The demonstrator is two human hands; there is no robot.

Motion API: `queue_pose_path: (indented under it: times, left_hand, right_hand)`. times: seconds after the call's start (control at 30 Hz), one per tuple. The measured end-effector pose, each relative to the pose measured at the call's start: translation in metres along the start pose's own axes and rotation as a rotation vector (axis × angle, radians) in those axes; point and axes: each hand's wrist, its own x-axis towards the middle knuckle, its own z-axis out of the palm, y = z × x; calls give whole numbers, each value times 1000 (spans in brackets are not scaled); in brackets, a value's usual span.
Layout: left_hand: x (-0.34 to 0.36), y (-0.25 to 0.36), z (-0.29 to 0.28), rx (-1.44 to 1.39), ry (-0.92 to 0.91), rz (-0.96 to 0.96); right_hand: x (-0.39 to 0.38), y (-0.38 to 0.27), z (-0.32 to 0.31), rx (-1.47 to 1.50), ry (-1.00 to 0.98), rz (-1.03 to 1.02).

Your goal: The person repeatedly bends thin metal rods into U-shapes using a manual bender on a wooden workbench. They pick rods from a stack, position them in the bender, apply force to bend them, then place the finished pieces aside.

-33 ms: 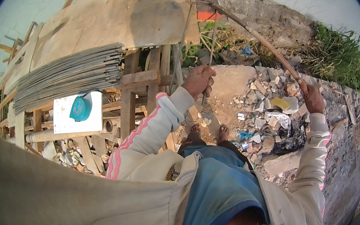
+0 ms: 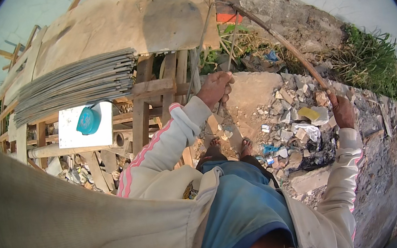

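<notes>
The left hand [image 2: 215,89] is closed on a thin rod [image 2: 233,41], and the right hand [image 2: 343,111] grips a long brown bar [image 2: 284,40] that slants away and left to the rod's far end, beside the counter [image 2: 93,34].

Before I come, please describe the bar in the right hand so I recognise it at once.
Find the big wooden board at the top. From beside its right edge, a long bar slopes down to the person's right hand. It is brown and looks thicker than the grey rods stacked at left.
</notes>
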Motion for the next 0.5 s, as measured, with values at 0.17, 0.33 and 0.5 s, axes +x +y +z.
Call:
queue_pose_path:
  times: [0.17, 0.33, 0.5]
  left_hand:
    - [-1, -2, -2, -56, 25, -4]
    - [2, -10, -6, -26, 78, -17]
    - [13, -26, -16, 566, 381, 440]
  right_hand:
    - [-15, -7, 2, -3, -30, 60]
    - [-17, -18, 0, -16, -39, 85]
    - [-58, -45, 7, -24, 26, 111]
